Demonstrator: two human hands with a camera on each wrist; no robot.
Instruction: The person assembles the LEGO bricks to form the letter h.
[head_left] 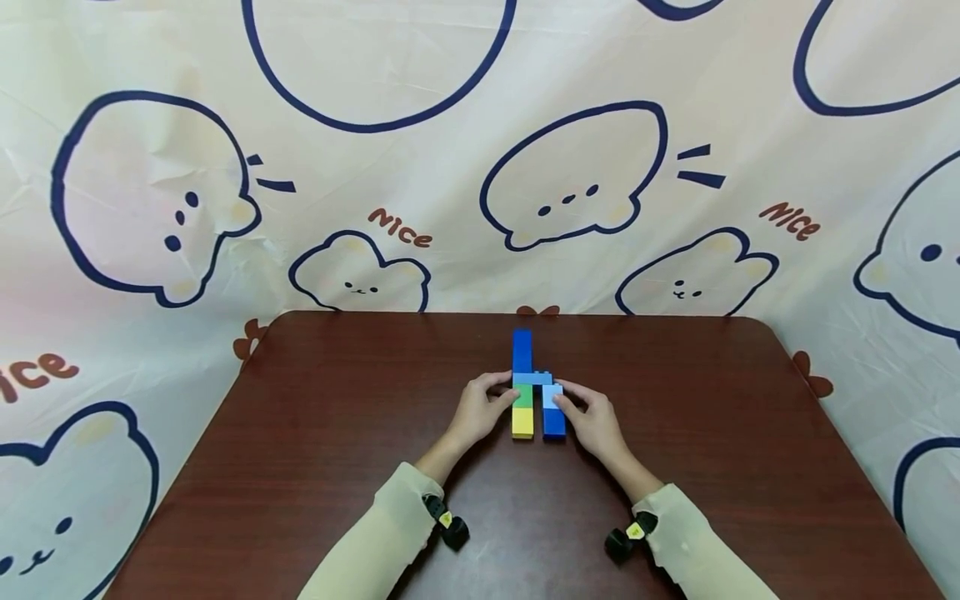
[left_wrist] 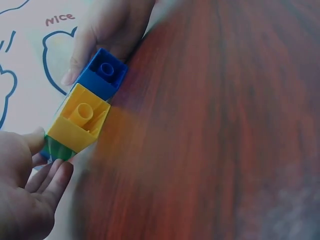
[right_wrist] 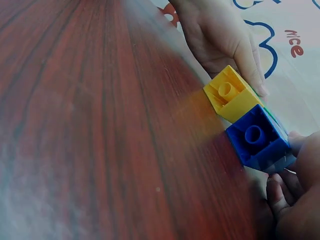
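My left hand (head_left: 478,412) pinches the green brick (head_left: 522,396) of a toy-brick build between thumb and fingers. Below the green one is a yellow brick (head_left: 522,423); a light-blue crosspiece (head_left: 531,378) lies above it, topped by a blue brick (head_left: 522,350). With thumb and fingers my right hand (head_left: 597,423) grips a paler light-blue brick (head_left: 551,396), which has a dark-blue brick (head_left: 554,423) under it. I cannot tell whether this right column is joined to the crosspiece. Hollow undersides of the yellow brick (left_wrist: 82,117) and dark-blue brick (right_wrist: 255,135) face both wrist cameras.
A dark-red wooden table (head_left: 360,358) extends beneath both arms. Behind and beside it hangs a pale cloth (head_left: 450,175) with cartoon outlines. Each wrist carries a black strapped device, one at the left cuff (head_left: 450,525) and one at the right cuff (head_left: 632,536).
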